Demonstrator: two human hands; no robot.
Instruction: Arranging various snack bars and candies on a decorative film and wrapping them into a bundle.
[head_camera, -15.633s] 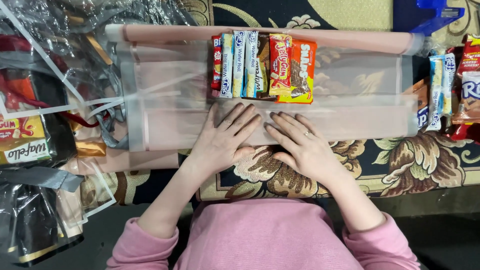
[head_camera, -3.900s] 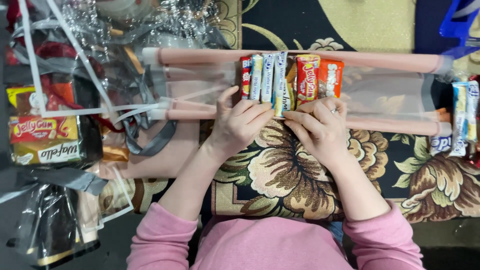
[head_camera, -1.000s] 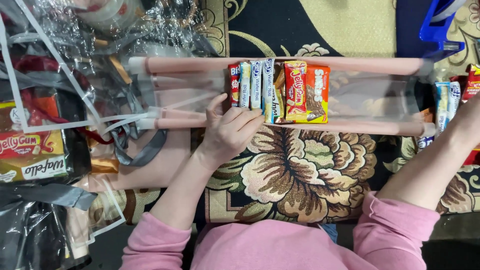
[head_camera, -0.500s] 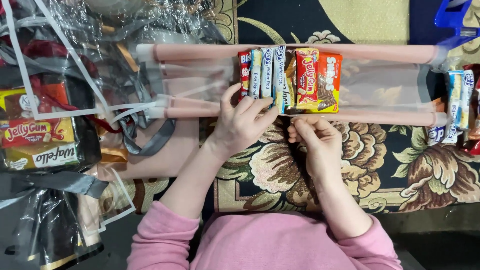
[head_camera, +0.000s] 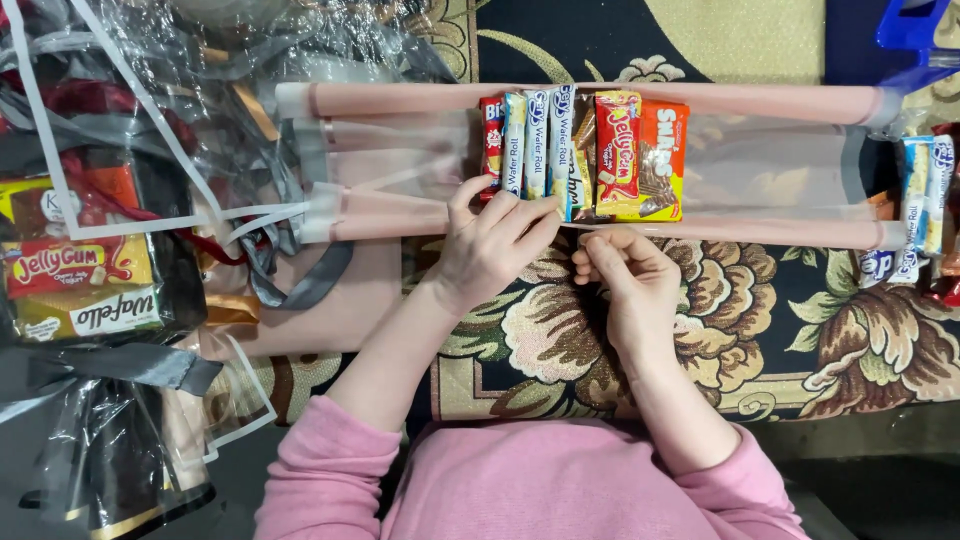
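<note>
Two bare hands, pink sleeves, at work over a patterned carpet (head_camera: 800, 330).

Left hand (head_camera: 495, 245): fingers spread flat, pressing down on the near folded edge of a clear-and-pink wrapping sheet (head_camera: 400, 170) and on the lower ends of the snack packs; it grips nothing.

Right hand (head_camera: 625, 275): fingers curled in, thumb and forefinger pinched together just below the sheet's near edge; whether anything lies in the pinch cannot be told.

Sheet contents, one row side by side, touching, between the sheet's two rolled pink edges:
- one red biscuit pack (head_camera: 491, 145), leftmost;
- several blue-and-white wafer roll packs (head_camera: 540, 150);
- one red-and-yellow gum pack (head_camera: 618, 150), overlapping its neighbour;
- one orange chocolate wafer pack (head_camera: 665, 155), rightmost.

Right of the sheet, well apart from the hands: further loose wafer rolls (head_camera: 925, 195) on the carpet. Far corner: part of a blue plastic object (head_camera: 915, 30).

Left of the sheet: heap of crumpled clear cellophane (head_camera: 150, 90) with grey ribbon (head_camera: 300, 280); finished clear parcels (head_camera: 80, 290) there hold more gum and wafer packs.
</note>
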